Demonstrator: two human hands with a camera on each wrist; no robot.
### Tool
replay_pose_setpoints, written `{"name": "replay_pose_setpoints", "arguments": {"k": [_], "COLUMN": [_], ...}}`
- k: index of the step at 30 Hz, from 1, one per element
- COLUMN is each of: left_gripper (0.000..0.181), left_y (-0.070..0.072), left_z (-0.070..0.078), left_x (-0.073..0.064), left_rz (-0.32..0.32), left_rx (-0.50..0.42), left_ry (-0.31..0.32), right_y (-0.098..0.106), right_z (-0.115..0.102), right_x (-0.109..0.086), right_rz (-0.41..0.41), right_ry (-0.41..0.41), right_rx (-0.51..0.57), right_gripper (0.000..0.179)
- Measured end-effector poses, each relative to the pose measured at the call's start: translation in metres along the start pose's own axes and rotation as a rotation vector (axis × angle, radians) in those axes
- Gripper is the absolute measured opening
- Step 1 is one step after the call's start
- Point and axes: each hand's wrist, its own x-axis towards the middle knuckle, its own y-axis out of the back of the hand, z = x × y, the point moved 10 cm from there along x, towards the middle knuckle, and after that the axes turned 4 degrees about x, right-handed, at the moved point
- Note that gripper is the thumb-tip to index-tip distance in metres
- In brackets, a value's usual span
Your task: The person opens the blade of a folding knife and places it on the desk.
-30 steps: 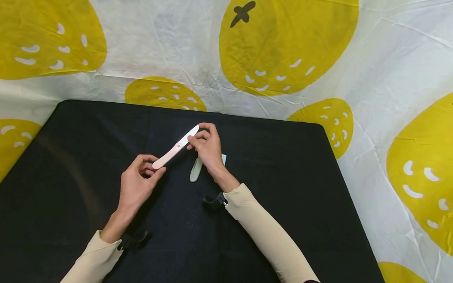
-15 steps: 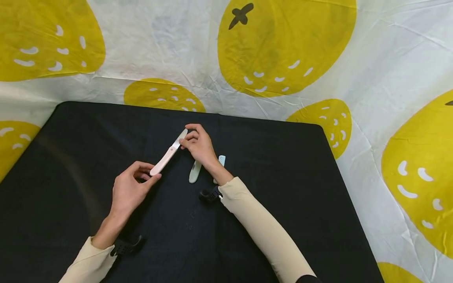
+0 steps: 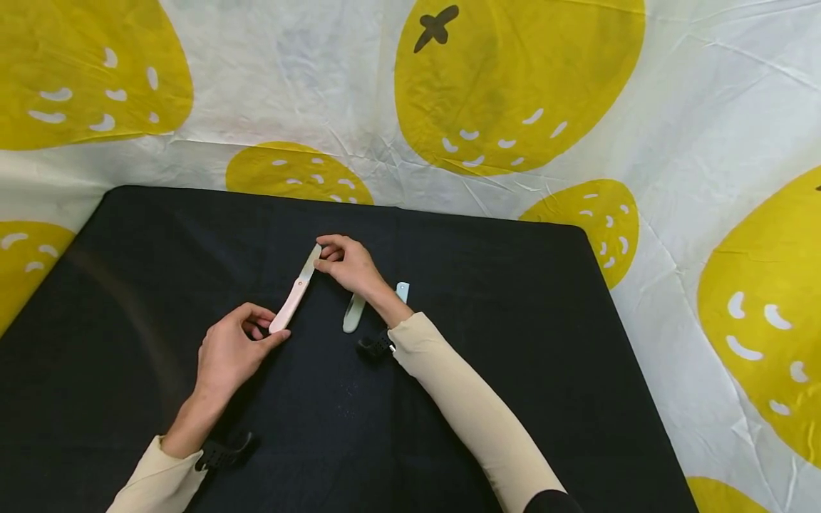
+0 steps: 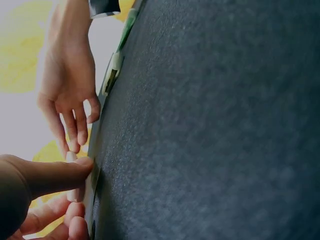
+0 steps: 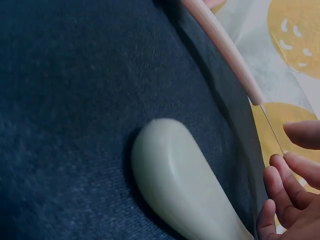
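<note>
A folding knife [image 3: 293,303] with a pink handle and a shiny blade is unfolded and slants up above the black cloth. My left hand [image 3: 232,350] pinches the end of its handle between thumb and fingers. My right hand [image 3: 349,265] holds the blade near its tip with thumb and forefinger. In the right wrist view the blade appears edge-on as a thin line, beside the right fingers [image 5: 285,190]. Below my right wrist lies a pale green handle [image 3: 353,313], large in the right wrist view. A light blue piece [image 3: 402,291] is partly hidden behind my right forearm.
A black cloth [image 3: 513,320] covers the table, whose far edge meets a white hanging sheet [image 3: 308,71] printed with yellow fruit. Dark bands [image 3: 224,452] sit at both wrists.
Both hands have shifted left and toward me with the pink folding knife, which is now tilted more steeply. More of the green and light blue things has come into sight.
</note>
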Motion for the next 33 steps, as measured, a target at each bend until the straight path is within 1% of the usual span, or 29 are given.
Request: {"name": "replay_pose_setpoints", "arguments": {"k": [5, 11, 17, 21, 26, 30, 33], "left_gripper": [0.033, 0.032, 0.033, 0.034, 0.036, 0.037, 0.038], "left_y": [-0.003, -0.005, -0.007, -0.008, -0.011, -0.011, -0.011], "left_z": [-0.001, 0.0, -0.001, -0.001, -0.001, -0.002, -0.002], "left_x": [0.003, 0.004, 0.006, 0.007, 0.009, 0.009, 0.009], "left_rz": [-0.03, -0.045, -0.078, -0.103, -0.131, -0.145, -0.15], "left_rx": [0.031, 0.061, 0.09, 0.099, 0.104, 0.107, 0.11], "left_ry": [-0.004, -0.018, -0.01, -0.007, -0.004, 0.002, 0.002], "right_y": [-0.004, -0.004, -0.005, -0.005, -0.005, -0.004, 0.0], "right_z": [0.002, 0.001, 0.004, 0.005, 0.007, 0.007, 0.007], "right_x": [0.004, 0.005, 0.006, 0.008, 0.009, 0.007, 0.004], "right_rz": [-0.034, -0.015, -0.003, -0.002, -0.003, -0.006, 0.009], "right_ry": [-0.008, -0.009, -0.022, -0.027, -0.031, -0.029, -0.027], "right_rx": [-0.086, -0.253, -0.365, -0.393, -0.401, -0.4, -0.397], "right_gripper": [0.046, 0.043, 0.043, 0.043, 0.043, 0.044, 0.041]}}
